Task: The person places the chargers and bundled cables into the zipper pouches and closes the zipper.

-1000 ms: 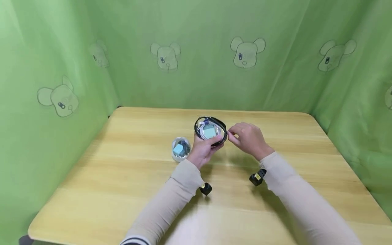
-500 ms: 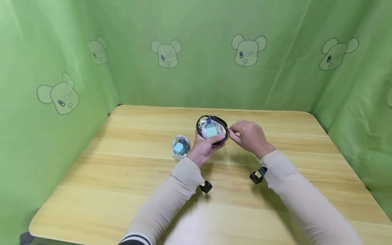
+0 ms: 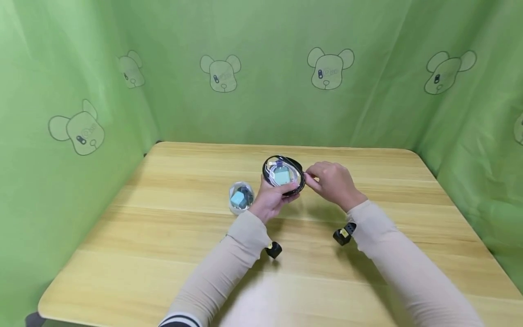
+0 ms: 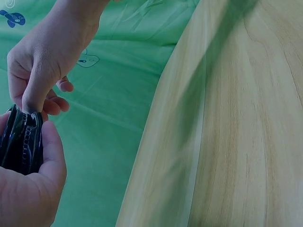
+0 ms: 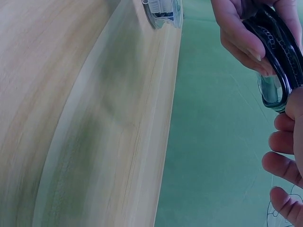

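Observation:
My left hand grips a small round clear pouch with a black zipped edge, thumb on its clear face. Through that face show a pale teal block and a coiled white cable. At the pouch's right side, my right hand pinches the zipper with thumb and forefinger; its fingertips hide the pull. In the left wrist view the zipper teeth run along the black edge up to the right thumb. The right wrist view has the black edge between both hands, the right hand's other fingers spread loosely.
A second clear container with a light blue block and dark pieces stands on the wooden table, just left of the left hand. Green curtains with bear-head drawings hang behind the table and along its sides.
The pouch has shifted slightly right, closer in against the right hand's fingertips. Both hands keep their hold, and the second container stays where it was.

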`<state>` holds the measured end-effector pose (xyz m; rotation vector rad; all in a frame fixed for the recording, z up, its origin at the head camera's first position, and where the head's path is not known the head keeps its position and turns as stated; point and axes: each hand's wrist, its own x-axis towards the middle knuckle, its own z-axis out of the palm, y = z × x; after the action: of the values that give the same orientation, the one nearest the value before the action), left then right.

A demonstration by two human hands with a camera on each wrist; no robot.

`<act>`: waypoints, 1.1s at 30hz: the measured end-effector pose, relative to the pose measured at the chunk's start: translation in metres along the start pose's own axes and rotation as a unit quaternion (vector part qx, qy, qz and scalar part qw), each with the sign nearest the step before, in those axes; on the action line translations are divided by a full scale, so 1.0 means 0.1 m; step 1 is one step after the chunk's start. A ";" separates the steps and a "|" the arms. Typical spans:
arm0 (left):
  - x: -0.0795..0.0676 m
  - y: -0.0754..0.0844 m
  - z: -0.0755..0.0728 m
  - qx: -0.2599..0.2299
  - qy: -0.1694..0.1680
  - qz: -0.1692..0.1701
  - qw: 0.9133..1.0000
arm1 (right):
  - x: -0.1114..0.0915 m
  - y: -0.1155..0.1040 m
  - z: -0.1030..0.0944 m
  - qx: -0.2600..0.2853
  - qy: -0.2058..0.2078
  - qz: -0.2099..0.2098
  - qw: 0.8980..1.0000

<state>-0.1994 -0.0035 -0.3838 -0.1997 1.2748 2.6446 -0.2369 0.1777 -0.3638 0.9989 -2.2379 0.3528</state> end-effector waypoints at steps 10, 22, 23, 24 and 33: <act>0.00 0.00 0.01 0.029 -0.003 -0.013 0.999 | -0.01 0.02 -0.03 0.000 -0.005 -0.003 1.000; 0.01 0.03 0.04 0.038 -0.010 -0.015 0.999 | 0.02 0.04 -0.05 0.000 -0.013 0.007 1.000; 0.01 0.03 0.03 0.039 -0.009 -0.016 0.999 | 0.02 0.04 -0.05 0.000 -0.012 0.007 1.000; 0.01 0.03 0.03 0.039 -0.009 -0.016 0.999 | 0.02 0.03 -0.05 0.000 -0.013 0.008 1.000; -0.04 0.01 -0.02 0.062 -0.028 -0.027 0.997 | -0.01 0.02 -0.04 0.004 -0.024 0.003 1.000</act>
<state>-0.1957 -0.0063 -0.3831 -0.1382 1.3904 2.4980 -0.2359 0.1813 -0.3612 1.0156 -2.2846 0.3441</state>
